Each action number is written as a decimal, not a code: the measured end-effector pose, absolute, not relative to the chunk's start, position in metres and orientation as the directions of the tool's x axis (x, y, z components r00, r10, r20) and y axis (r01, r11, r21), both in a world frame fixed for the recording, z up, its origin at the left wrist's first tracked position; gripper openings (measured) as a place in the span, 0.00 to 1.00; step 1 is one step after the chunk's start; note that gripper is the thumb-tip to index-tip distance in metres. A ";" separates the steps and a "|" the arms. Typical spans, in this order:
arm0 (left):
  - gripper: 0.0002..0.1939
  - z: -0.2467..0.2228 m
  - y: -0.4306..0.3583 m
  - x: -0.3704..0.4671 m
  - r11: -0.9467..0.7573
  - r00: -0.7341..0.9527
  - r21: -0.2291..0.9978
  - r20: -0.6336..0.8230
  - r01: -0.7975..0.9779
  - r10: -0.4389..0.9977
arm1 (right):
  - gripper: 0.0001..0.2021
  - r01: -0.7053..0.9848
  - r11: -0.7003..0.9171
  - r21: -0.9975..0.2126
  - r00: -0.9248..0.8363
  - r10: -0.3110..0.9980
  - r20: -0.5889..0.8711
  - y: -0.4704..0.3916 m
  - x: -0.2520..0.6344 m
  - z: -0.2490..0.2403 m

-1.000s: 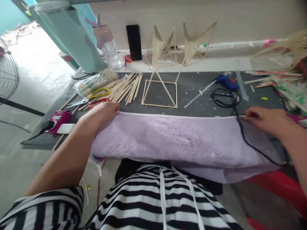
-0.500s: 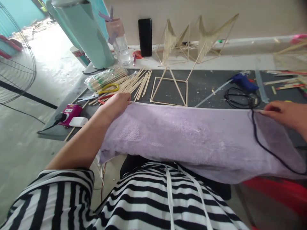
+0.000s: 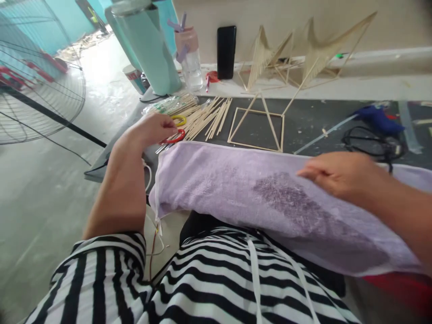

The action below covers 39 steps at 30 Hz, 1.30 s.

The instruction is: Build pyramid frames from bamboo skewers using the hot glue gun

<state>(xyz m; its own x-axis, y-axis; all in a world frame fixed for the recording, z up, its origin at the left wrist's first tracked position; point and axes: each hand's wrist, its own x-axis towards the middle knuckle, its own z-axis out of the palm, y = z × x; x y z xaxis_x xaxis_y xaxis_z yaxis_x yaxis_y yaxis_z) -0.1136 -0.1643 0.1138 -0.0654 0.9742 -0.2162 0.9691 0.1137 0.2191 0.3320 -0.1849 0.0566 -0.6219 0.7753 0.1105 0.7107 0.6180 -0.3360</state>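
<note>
A purple towel [image 3: 209,175] with a dark, wet-looking patch is spread along the near edge of the table, hanging down over my lap. My left hand [image 3: 157,128] is beyond the towel's left corner, fingers pinched beside the red handle [image 3: 177,136] of a cutting tool; whether they grip anything is hidden. Beside it shows a yellow scissors handle [image 3: 179,119]. Slightly blurred, my right hand [image 3: 340,175] hovers over the towel's right half, its fingers curled together with nothing visible in them. A square stick frame [image 3: 256,129] with slanted sticks stands just behind the towel.
Thin wooden sticks [image 3: 211,118] lie behind my left hand. A blue glue gun [image 3: 380,119] with a coiled cord rests at right. Along the wall are a black phone [image 3: 226,52], a water bottle [image 3: 192,58], a tall green tumbler [image 3: 151,49] and stick models [image 3: 312,58]. A fan [image 3: 40,76] stands left.
Both hands have let go of the towel's far edge. My left hand has moved toward the scissors; my right hand has come inward over the towel. A dark patch now shows, and the view has shifted left.
</note>
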 end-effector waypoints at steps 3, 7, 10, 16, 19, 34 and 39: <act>0.14 0.120 -0.176 -0.124 0.275 -0.239 0.053 -0.359 0.960 0.902 | 0.14 0.356 0.857 -0.374 -0.890 0.432 0.144 -0.200 0.265 0.052; 0.21 0.108 -0.193 -0.123 0.341 -0.330 -0.071 -0.494 0.937 0.804 | 0.17 0.138 0.902 -0.409 -0.935 0.255 0.246 -0.201 0.211 0.043; 0.34 0.095 -0.200 -0.117 0.336 -0.278 0.005 -0.552 0.942 0.787 | 0.18 0.120 0.888 -0.444 -0.931 0.256 0.260 -0.193 0.187 0.033; 0.29 0.090 -0.187 -0.118 0.126 -0.193 -0.164 -0.509 0.979 0.839 | 0.28 0.133 0.908 -0.397 -0.944 0.238 0.228 -0.175 0.167 -0.001; 0.15 0.101 -0.169 -0.113 -0.017 -0.124 -0.272 -0.492 0.962 0.862 | 0.29 0.138 0.919 -0.370 -0.955 0.222 0.195 -0.173 0.167 -0.009; 0.23 0.074 -0.021 0.023 -0.107 0.012 -0.225 -0.386 0.969 0.922 | 0.21 0.024 0.986 -0.167 -0.931 0.083 0.356 -0.172 0.167 -0.006; 0.12 0.071 -0.021 0.004 -0.121 0.008 -0.230 -0.440 0.966 0.898 | 0.17 0.028 0.986 -0.163 -0.930 0.085 0.358 -0.169 0.164 -0.004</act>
<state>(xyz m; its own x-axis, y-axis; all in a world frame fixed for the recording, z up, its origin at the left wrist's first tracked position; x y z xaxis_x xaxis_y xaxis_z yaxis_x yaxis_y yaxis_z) 0.0037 -0.0206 0.0711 0.0077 0.8977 -0.4404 0.9656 -0.1212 -0.2302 0.1644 -0.1692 -0.0037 -0.9299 0.0852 0.3577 0.0276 0.9862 -0.1633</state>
